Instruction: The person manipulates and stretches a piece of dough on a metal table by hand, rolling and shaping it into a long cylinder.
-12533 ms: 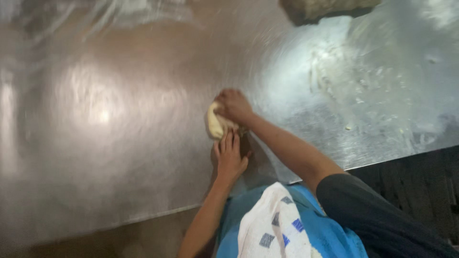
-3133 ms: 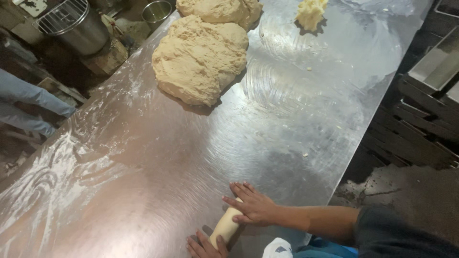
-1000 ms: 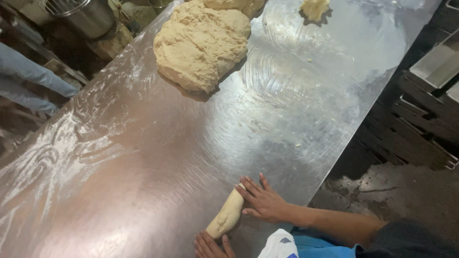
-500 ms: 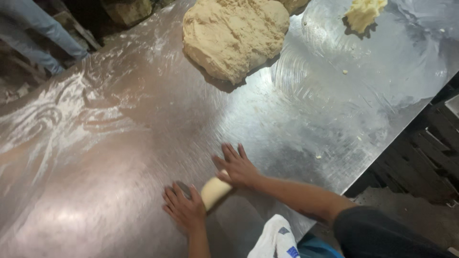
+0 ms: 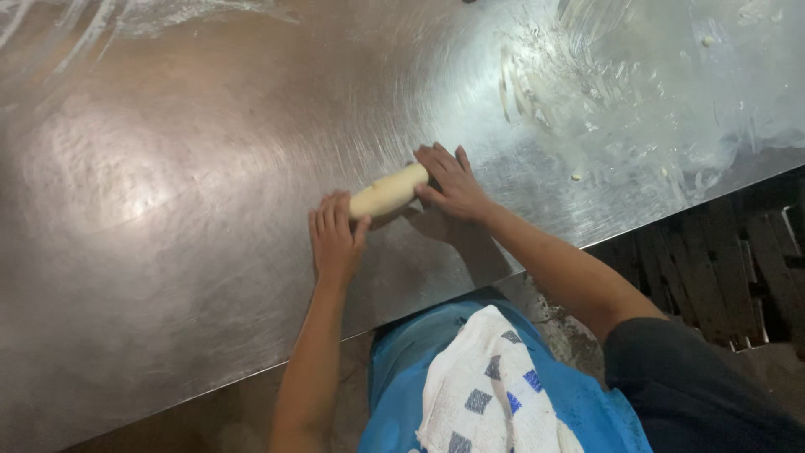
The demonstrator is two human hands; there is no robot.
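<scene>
A short pale roll of dough [image 5: 389,191] lies on the steel table [image 5: 168,210] close to its near edge. My left hand [image 5: 334,236] rests flat on the roll's left end, fingers together and stretched forward. My right hand [image 5: 451,183] lies flat over the right end with its fingers spread. Both palms press on the dough and neither hand is closed around it.
Smears of flour and small dough crumbs [image 5: 579,126] mark the table at the upper right. A dark slatted floor grate [image 5: 721,260] lies past the table's right edge. A white checked cloth [image 5: 486,394] hangs over my blue apron [image 5: 394,403].
The view has swung down, so the big dough mass and the people at the far side are out of sight. The dough roll has got longer under my palms.
</scene>
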